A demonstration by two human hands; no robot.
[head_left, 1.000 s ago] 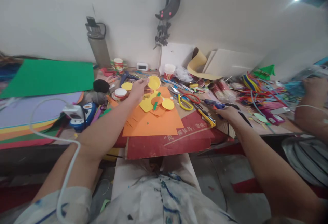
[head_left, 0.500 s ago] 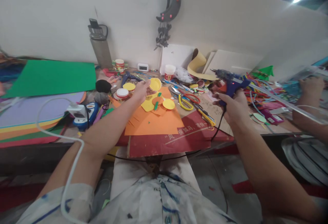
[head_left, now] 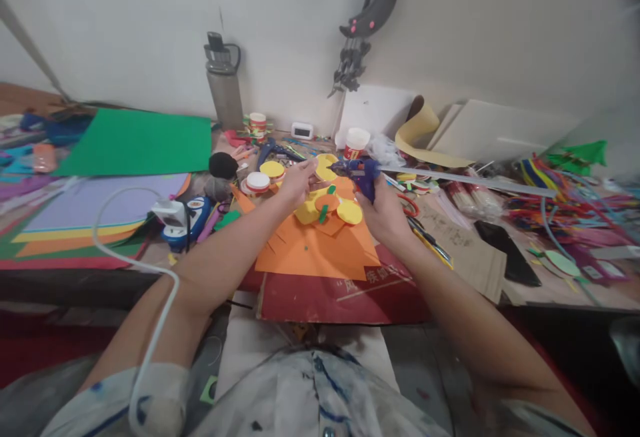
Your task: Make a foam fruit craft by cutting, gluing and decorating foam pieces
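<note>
My left hand (head_left: 299, 185) pinches a round yellow lid-like piece (head_left: 326, 167) by its left edge, tilted up above the desk. A blue hot glue gun (head_left: 364, 175) is gripped in my right hand (head_left: 383, 209), its nozzle pointing left at that yellow piece; whether the two touch I cannot tell. A long clear glue stick (head_left: 470, 180) sticks out of the gun's back to the right. Below my hands, yellow cut shapes (head_left: 349, 211) and an orange disc with green strips (head_left: 327, 204) lie on an orange sheet (head_left: 315, 253).
A red board (head_left: 310, 300) lies under the orange sheet. Scissors, a yellow cutter (head_left: 433, 249), a cardboard piece (head_left: 460, 250) and a black phone (head_left: 507, 252) lie right. Coloured sheets (head_left: 100, 203), a charger with white cable (head_left: 170, 217) and a grey bottle (head_left: 223, 87) stand left.
My right hand has brought the glue gun left and inward, up to the yellow piece in my left hand. The view has turned right; the other person's arm is out of sight.
</note>
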